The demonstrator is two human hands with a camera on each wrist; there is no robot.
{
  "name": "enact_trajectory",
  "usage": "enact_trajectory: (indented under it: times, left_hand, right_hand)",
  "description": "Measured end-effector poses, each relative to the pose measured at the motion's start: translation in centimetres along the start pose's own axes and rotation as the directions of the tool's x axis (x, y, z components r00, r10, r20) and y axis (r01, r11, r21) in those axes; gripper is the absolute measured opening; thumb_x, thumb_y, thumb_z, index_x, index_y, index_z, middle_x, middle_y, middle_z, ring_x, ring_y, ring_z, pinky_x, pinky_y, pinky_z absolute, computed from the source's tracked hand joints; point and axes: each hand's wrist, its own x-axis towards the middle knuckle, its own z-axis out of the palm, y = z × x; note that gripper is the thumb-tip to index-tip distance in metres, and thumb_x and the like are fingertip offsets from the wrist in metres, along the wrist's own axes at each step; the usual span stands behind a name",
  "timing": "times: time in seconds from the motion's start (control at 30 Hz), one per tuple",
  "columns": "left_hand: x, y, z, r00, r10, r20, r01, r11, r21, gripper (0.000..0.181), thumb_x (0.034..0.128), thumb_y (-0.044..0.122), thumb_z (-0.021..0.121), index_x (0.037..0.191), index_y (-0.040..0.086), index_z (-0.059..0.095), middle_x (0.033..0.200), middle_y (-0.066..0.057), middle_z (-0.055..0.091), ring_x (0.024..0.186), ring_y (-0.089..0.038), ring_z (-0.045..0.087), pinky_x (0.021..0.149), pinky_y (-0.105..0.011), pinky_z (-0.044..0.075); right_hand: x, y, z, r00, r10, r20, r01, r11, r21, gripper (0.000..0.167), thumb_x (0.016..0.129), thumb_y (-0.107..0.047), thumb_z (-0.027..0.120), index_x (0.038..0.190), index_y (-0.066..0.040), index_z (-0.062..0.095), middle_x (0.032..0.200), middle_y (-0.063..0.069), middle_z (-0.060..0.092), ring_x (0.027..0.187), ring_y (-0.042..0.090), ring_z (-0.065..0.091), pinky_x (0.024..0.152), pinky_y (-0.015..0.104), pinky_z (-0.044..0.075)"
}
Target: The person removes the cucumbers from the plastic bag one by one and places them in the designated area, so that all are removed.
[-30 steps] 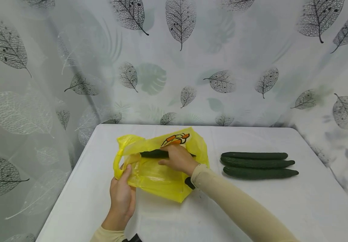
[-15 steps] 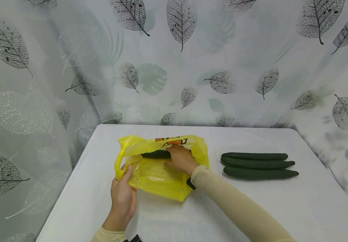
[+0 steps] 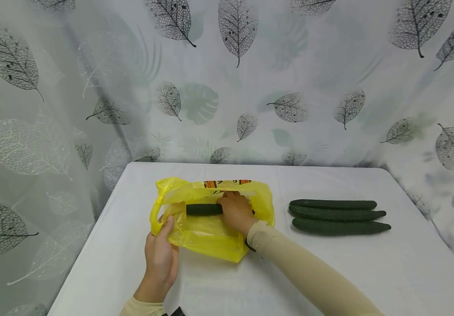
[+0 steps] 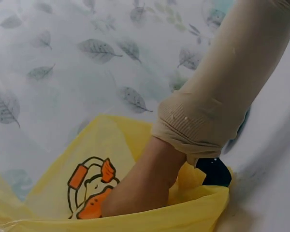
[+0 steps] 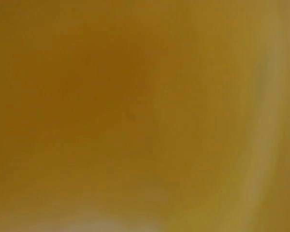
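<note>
A yellow plastic bag (image 3: 215, 246) with an orange and black print lies on its side, mouth toward me. My left hand (image 3: 159, 259) grips its left edge near the handle, thumb on top. Inside the mouth, my right hand (image 3: 236, 213) holds a dark green cucumber (image 3: 204, 209) that lies crosswise; the hand covers the cucumber's right part. In the left wrist view the right hand (image 4: 140, 191) reaches down behind the bag's near edge, its fingers hidden. Yellow plastic (image 5: 145, 116) blurs the whole right wrist view.
Three cucumbers (image 3: 339, 215) lie side by side on the right of the white table (image 3: 310, 272). A leaf-patterned curtain (image 3: 227, 87) hangs behind the table and along its sides.
My right hand and the cucumber have shifted slightly right and down, deeper into the bag. The bag's far side has sunk lower. The left hand has barely moved.
</note>
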Motion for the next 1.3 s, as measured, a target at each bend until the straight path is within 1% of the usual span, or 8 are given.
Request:
enact_trajectory:
  times: [0.17, 0.4, 0.6, 0.77, 0.87, 0.93, 1.13, 1.3]
  left_hand:
    - [-0.1, 0.0, 0.0, 1.000, 0.011, -0.002, -0.011, 1.000, -0.012, 0.044, 0.1116, 0.022, 0.038, 0.151, 0.004, 0.030, 0.150, -0.005, 0.040, 0.138, -0.017, 0.039, 0.115, -0.030, 0.035]
    - [-0.3, 0.3, 0.0, 0.998, 0.057, -0.016, -0.057, 0.998, -0.006, 0.048, 0.1112, 0.021, 0.040, 0.153, 0.001, 0.028, 0.152, -0.006, 0.040, 0.141, -0.017, 0.036, 0.117, -0.029, 0.032]
    - [-0.5, 0.6, -0.1, 0.997, 0.072, -0.035, -0.072, 0.997, 0.001, 0.048, 0.1110, 0.020, 0.041, 0.153, 0.000, 0.028, 0.151, -0.006, 0.040, 0.141, -0.016, 0.037, 0.117, -0.029, 0.032]
    - [-0.6, 0.7, -0.3, 0.992, 0.112, -0.051, -0.111, 0.993, 0.025, 0.050, 0.1110, 0.020, 0.041, 0.153, -0.002, 0.028, 0.151, -0.007, 0.040, 0.142, -0.018, 0.036, 0.116, -0.029, 0.033]
    - [-0.7, 0.6, -0.4, 0.989, 0.141, -0.044, -0.139, 0.990, 0.032, 0.050, 0.1111, 0.021, 0.041, 0.153, -0.002, 0.028, 0.151, -0.007, 0.040, 0.141, -0.018, 0.037, 0.116, -0.030, 0.034]
    - [-0.7, 0.7, -0.4, 0.987, 0.153, -0.040, -0.152, 0.988, 0.035, 0.051, 0.1110, 0.022, 0.041, 0.153, -0.003, 0.028, 0.151, -0.007, 0.039, 0.142, -0.019, 0.036, 0.116, -0.030, 0.034]
    - [-0.7, 0.5, -0.4, 0.983, 0.175, -0.046, -0.174, 0.984, 0.021, 0.048, 0.1115, 0.020, 0.039, 0.152, -0.003, 0.028, 0.150, -0.008, 0.039, 0.142, -0.019, 0.036, 0.116, -0.031, 0.034]
    - [-0.6, 0.5, -0.4, 0.985, 0.168, -0.049, -0.167, 0.986, 0.021, 0.047, 0.1117, 0.021, 0.038, 0.152, -0.002, 0.029, 0.150, -0.008, 0.039, 0.141, -0.019, 0.036, 0.116, -0.031, 0.034]
  right_hand:
    - [-0.2, 0.1, 0.0, 1.000, 0.008, 0.016, -0.009, 0.999, 0.044, 0.027, 0.089, -0.010, 0.076, 0.116, -0.014, 0.072, 0.117, 0.004, 0.066, 0.111, 0.030, 0.060, 0.092, 0.048, 0.052]
    - [-0.5, 0.4, -1.4, 0.998, -0.041, 0.047, 0.034, 0.988, 0.149, 0.030, 0.084, -0.002, 0.076, 0.112, -0.011, 0.072, 0.107, 0.004, 0.069, 0.102, 0.025, 0.064, 0.090, 0.040, 0.055]
    - [-1.0, 1.1, -3.1, 0.995, -0.094, 0.027, 0.086, 0.970, 0.227, 0.031, 0.082, 0.002, 0.076, 0.110, -0.011, 0.072, 0.109, 0.004, 0.071, 0.102, 0.025, 0.065, 0.094, 0.039, 0.053]
    - [-1.6, 1.6, -4.3, 0.986, -0.160, 0.050, 0.137, 0.943, 0.304, 0.031, 0.084, 0.001, 0.077, 0.112, -0.011, 0.071, 0.111, 0.003, 0.070, 0.105, 0.022, 0.063, 0.099, 0.038, 0.050]
    - [-2.0, 2.0, -5.0, 0.979, -0.187, 0.077, 0.144, 0.911, 0.388, 0.030, 0.085, 0.001, 0.078, 0.113, -0.011, 0.071, 0.111, 0.001, 0.069, 0.105, 0.020, 0.063, 0.098, 0.036, 0.051]
    - [-2.3, 2.2, -5.6, 0.974, -0.205, 0.095, 0.141, 0.880, 0.454, 0.030, 0.086, 0.001, 0.078, 0.114, -0.011, 0.071, 0.112, -0.001, 0.069, 0.106, 0.019, 0.062, 0.098, 0.036, 0.051]
    - [-3.1, 2.2, -7.6, 0.959, -0.253, 0.129, 0.122, 0.775, 0.620, 0.032, 0.088, -0.001, 0.078, 0.116, -0.013, 0.071, 0.114, -0.005, 0.068, 0.108, 0.017, 0.061, 0.101, 0.036, 0.051]
    - [-3.4, 1.8, -9.2, 0.950, -0.289, 0.119, 0.114, 0.674, 0.730, 0.033, 0.088, -0.003, 0.079, 0.119, -0.009, 0.070, 0.117, -0.002, 0.068, 0.111, 0.018, 0.061, 0.103, 0.034, 0.050]
